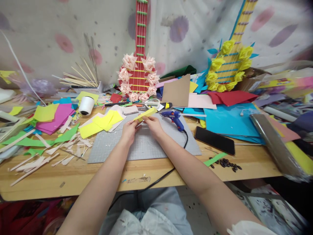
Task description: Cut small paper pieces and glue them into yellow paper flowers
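Between my two hands is a narrow folded piece of yellow paper (149, 113), held over the grey cutting mat (156, 148). My left hand (130, 130) pinches its left end. My right hand (153, 125) grips it from below, near the middle; the fingertips are partly hidden. Just right of my right hand lies a blue glue gun (174, 118) with a clear glue stick in its back. Yellow paper sheets (105, 123) lie to the left of my left hand. Scissors (152, 103) and a yellow-black cutter knife (167, 105) rest behind the hands.
A red paper guitar (138, 78) with pink flowers and a yellow one (225, 71) lean at the back. A phone (214, 140), dark beads (228, 164) and blue sheets (230, 120) lie right. Paper scraps (70, 148) and a white roll (86, 105) lie left. The glue gun's cord (158, 180) crosses the front edge.
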`<state>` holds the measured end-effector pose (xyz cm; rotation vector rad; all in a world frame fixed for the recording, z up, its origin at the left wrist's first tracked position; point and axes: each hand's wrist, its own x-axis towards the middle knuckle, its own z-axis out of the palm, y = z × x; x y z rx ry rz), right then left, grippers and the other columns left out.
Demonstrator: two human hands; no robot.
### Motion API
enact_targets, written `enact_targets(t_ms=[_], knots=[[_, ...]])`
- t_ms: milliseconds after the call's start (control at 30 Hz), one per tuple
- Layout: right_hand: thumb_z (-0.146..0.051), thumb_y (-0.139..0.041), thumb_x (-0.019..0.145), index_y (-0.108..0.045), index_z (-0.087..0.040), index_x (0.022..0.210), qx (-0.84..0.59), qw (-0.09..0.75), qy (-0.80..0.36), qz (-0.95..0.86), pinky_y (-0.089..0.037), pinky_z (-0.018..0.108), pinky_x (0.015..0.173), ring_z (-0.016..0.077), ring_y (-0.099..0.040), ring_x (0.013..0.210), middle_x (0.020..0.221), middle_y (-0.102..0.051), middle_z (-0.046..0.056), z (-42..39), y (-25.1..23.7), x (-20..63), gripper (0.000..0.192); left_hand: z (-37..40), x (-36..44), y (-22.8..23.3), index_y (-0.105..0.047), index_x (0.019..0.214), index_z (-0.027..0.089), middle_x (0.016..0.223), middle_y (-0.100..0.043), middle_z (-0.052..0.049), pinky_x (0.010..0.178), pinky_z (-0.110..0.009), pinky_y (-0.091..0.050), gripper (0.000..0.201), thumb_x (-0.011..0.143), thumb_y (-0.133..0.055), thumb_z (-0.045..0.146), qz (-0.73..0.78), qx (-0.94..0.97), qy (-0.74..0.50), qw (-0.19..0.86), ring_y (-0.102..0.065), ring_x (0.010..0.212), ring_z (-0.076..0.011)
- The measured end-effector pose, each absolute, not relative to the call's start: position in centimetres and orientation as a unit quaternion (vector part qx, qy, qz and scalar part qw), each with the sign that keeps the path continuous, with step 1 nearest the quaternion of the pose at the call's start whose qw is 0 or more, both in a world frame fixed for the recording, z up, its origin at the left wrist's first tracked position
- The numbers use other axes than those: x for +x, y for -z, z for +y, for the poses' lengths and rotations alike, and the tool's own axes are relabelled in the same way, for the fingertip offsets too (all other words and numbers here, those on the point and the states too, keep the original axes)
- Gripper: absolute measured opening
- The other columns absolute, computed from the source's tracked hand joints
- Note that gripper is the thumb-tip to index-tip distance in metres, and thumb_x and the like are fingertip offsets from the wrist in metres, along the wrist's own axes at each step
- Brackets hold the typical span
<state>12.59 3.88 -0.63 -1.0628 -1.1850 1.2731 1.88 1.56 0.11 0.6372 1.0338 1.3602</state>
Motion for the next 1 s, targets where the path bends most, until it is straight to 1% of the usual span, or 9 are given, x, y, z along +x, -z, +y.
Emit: enact_targets(t_ms=[133, 233, 367, 500, 600, 733, 833, 900, 1000], knots=[[-0.030, -0.058, 0.070, -0.067, -0.018, 0.079, -0.432, 0.530, -0.530, -0.502, -0.043, 0.030, 0.084, 0.0150, -0.059, 0.085, 0.086, -0.068, 0.001, 3.8, 0.5, 12.4, 0.018, 1.4, 1.8, -0.3, -0.066, 0.077, 0.012, 0.091, -0.067, -0.008, 0.072, -0.025, -0.048, 0.009, 0.070, -0.060, 0.015, 0.445, 0.259, -0.590, 0.622, -0.062, 0.084, -0.0145], [-0.031, -0.058, 0.070, -0.066, -0.017, 0.075, -0.442, 0.527, -0.537, -0.488, -0.045, 0.029, 0.078, 0.0142, -0.059, 0.079, 0.082, -0.067, 0.001, 4.0, 0.6, 12.4, 0.017, 1.4, 1.8, -0.5, -0.065, 0.075, 0.012, 0.087, -0.068, -0.008, 0.073, -0.026, -0.048, 0.007, 0.070, -0.060, 0.014, 0.446, 0.249, -0.587, 0.629, -0.063, 0.080, -0.0136], [-0.037, -0.061, 0.068, -0.065, -0.015, 0.070, -0.445, 0.525, -0.546, -0.478, -0.047, 0.028, 0.071, 0.0139, -0.059, 0.073, 0.076, -0.066, 0.003, 4.2, 0.8, 12.4, 0.022, 1.5, 1.8, -0.5, -0.064, 0.073, 0.013, 0.078, -0.067, -0.004, 0.070, -0.024, -0.047, 0.007, 0.067, -0.065, 0.016, 0.448, 0.242, -0.587, 0.629, -0.062, 0.072, -0.0113], [-0.041, -0.064, 0.064, -0.064, -0.015, 0.072, -0.429, 0.531, -0.561, -0.468, -0.047, 0.027, 0.070, 0.0125, -0.058, 0.070, 0.075, -0.066, 0.003, 4.2, 0.8, 12.2, 0.027, 1.9, 1.8, -0.4, -0.062, 0.069, 0.014, 0.071, -0.065, -0.002, 0.069, -0.022, -0.045, 0.008, 0.065, -0.068, 0.017, 0.438, 0.226, -0.583, 0.646, -0.060, 0.068, -0.0087], [-0.043, -0.063, 0.065, -0.062, -0.016, 0.071, -0.424, 0.535, -0.564, -0.463, -0.048, 0.027, 0.069, 0.0119, -0.057, 0.071, 0.076, -0.065, 0.002, 4.3, 0.7, 12.0, 0.028, 2.5, 1.9, -0.4, -0.058, 0.064, 0.015, 0.066, -0.062, 0.001, 0.066, -0.019, -0.043, 0.011, 0.064, -0.069, 0.018, 0.429, 0.214, -0.580, 0.658, -0.057, 0.064, -0.0067], [-0.036, -0.062, 0.066, -0.059, -0.018, 0.083, -0.390, 0.546, -0.580, -0.461, -0.048, 0.025, 0.071, 0.0113, -0.058, 0.080, 0.086, -0.064, 0.002, 4.4, 0.4, 12.0, 0.025, 3.6, 2.1, -0.8, -0.055, 0.061, 0.016, 0.059, -0.057, 0.004, 0.058, -0.018, -0.040, 0.014, 0.064, -0.069, 0.017, 0.427, 0.192, -0.586, 0.661, -0.051, 0.056, -0.0046], [-0.029, -0.065, 0.063, -0.054, -0.019, 0.086, -0.382, 0.562, -0.585, -0.442, -0.049, 0.025, 0.069, 0.0107, -0.057, 0.078, 0.089, -0.062, 0.001, 4.5, 0.3, 12.1, 0.027, 4.1, 2.5, -1.3, -0.052, 0.059, 0.016, 0.056, -0.054, 0.005, 0.053, -0.017, -0.037, 0.017, 0.063, -0.069, 0.016, 0.425, 0.199, -0.597, 0.651, -0.048, 0.052, -0.0040], [-0.025, -0.066, 0.060, -0.052, -0.019, 0.086, -0.384, 0.572, -0.581, -0.432, -0.049, 0.026, 0.070, 0.0110, -0.058, 0.077, 0.088, -0.061, 0.001, 4.6, 0.4, 12.1, 0.031, 4.1, 2.8, -1.3, -0.050, 0.058, 0.016, 0.055, -0.054, 0.005, 0.052, -0.018, -0.036, 0.020, 0.062, -0.069, 0.016, 0.425, 0.212, -0.600, 0.643, -0.048, 0.051, -0.0041], [-0.019, -0.067, 0.057, -0.049, -0.020, 0.092, -0.373, 0.576, -0.583, -0.434, -0.050, 0.028, 0.074, 0.0125, -0.059, 0.081, 0.089, -0.061, 0.001, 4.7, 0.7, 12.1, 0.040, 3.9, 3.0, -0.9, -0.049, 0.058, 0.016, 0.055, -0.054, 0.006, 0.053, -0.019, -0.036, 0.020, 0.063, -0.069, 0.018, 0.425, 0.229, -0.604, 0.634, -0.047, 0.050, -0.0042]])
